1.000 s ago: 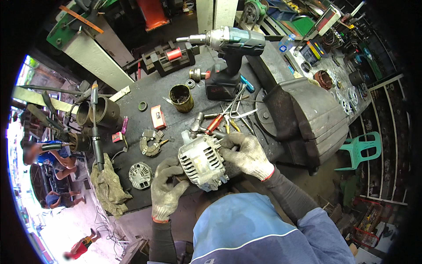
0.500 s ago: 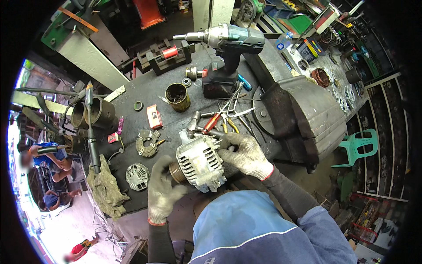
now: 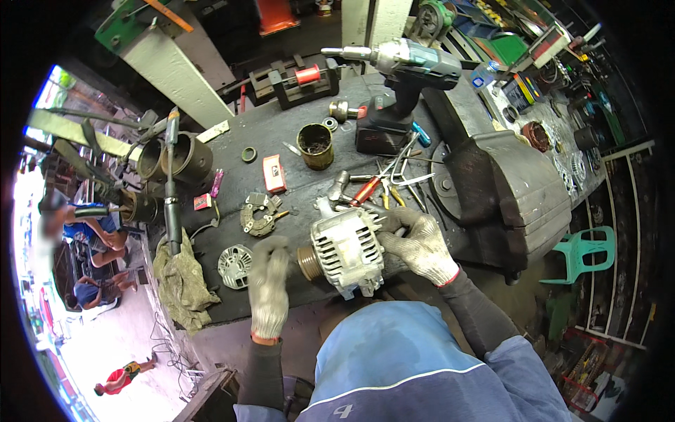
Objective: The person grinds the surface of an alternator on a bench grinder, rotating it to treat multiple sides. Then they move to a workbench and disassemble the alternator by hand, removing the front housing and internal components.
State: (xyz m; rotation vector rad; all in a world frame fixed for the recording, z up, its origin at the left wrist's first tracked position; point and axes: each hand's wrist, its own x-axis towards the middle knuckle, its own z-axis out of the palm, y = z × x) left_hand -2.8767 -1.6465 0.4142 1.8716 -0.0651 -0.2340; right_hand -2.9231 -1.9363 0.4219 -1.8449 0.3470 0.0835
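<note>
A silver alternator is at the near edge of the dark bench, its ribbed pulley facing left. Gloved in knit fabric, my right hand grips the alternator's right end, with the fingertips partly hidden behind it. My left hand, gloved too, is apart from the pulley on its left; motion smears its fingers. Beside that hand lies a round slotted metal cover. Farther back are a ring-shaped electrical part and a small red-and-white box.
Behind the alternator lie a hammer, a red-handled screwdriver and pliers. A cordless impact wrench stands near a tin can. A large metal housing occupies the right; a rag drapes over the left edge. Several people are beyond, at left.
My left hand has moved away from the pulley, which now shows more fully. My right hand still holds the alternator. The whole view has shifted, so the bench appears farther right.
</note>
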